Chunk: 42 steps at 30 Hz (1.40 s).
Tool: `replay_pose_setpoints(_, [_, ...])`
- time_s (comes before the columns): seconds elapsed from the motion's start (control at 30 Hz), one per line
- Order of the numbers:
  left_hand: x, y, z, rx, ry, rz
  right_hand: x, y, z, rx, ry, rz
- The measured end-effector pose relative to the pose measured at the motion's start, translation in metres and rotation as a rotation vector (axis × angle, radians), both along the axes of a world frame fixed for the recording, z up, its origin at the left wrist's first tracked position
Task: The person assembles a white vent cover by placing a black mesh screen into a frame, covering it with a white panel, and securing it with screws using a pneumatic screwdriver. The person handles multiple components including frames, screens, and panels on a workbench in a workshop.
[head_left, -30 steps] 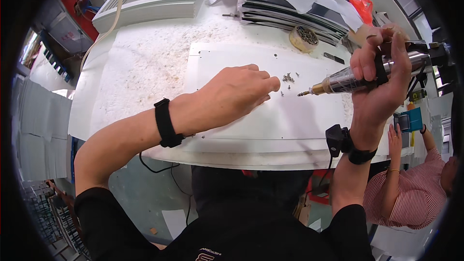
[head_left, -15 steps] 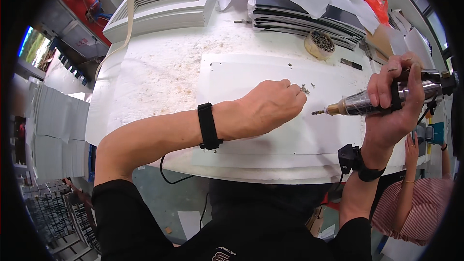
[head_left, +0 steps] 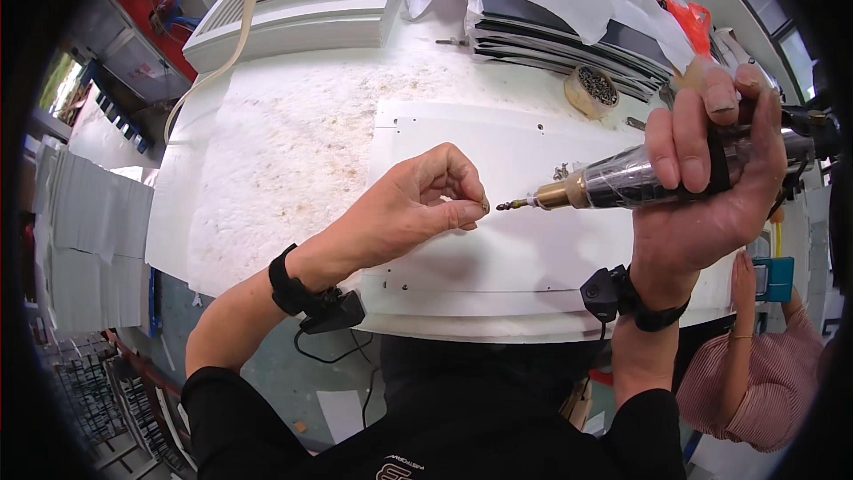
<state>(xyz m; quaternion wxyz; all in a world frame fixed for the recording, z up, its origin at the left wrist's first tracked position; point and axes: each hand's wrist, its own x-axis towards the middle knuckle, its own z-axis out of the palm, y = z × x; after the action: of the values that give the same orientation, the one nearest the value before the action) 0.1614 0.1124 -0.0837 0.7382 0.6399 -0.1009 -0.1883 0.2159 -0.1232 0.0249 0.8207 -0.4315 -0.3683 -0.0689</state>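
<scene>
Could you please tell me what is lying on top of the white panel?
A small pile of screws lies on the white panel. The left hand and the power screwdriver in the right hand cover other parts, so anything behind them cannot be seen.

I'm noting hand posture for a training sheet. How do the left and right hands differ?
The left hand is closed in a fine pinch, anything in it too small to identify; the right hand grips a power driver.
The left hand is just off the driver's bit, over the white panel; the right hand is farther right, around the driver's body.
Both are bare, with a black strap at the wrist.
</scene>
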Motion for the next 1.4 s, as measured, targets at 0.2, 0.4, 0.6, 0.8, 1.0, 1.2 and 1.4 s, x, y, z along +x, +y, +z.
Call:
replay_pose_setpoints(0.2, [-0.002,0.011,-0.012,-0.081,-0.012,-0.006,0.004,0.017,-0.003,-0.019,-0.007,0.020])
replay_pose_setpoints(0.4, [-0.002,0.014,-0.011,-0.110,-0.004,-0.009,0.006,0.024,-0.004,-0.028,0.006,0.015])
replay_pose_setpoints(0.6, [-0.004,0.019,-0.009,-0.013,-0.085,0.064,0.007,0.039,-0.002,-0.069,0.014,0.014])
replay_pose_setpoints(0.8, [0.012,0.041,0.013,0.350,-0.460,0.239,0.038,0.082,0.016,-0.207,-0.107,0.116])
replay_pose_setpoints(1.0, [0.047,0.069,-0.002,0.481,-0.510,0.261,0.032,0.149,0.023,-0.323,0.031,-0.149])
replay_pose_setpoints(1.2, [0.052,0.077,-0.013,0.503,-0.408,0.265,0.062,0.161,-0.007,-0.347,-0.012,-0.138])
replay_pose_setpoints(1.4, [0.048,0.074,-0.008,0.427,-0.262,0.260,0.054,0.162,-0.006,-0.352,0.049,-0.150])
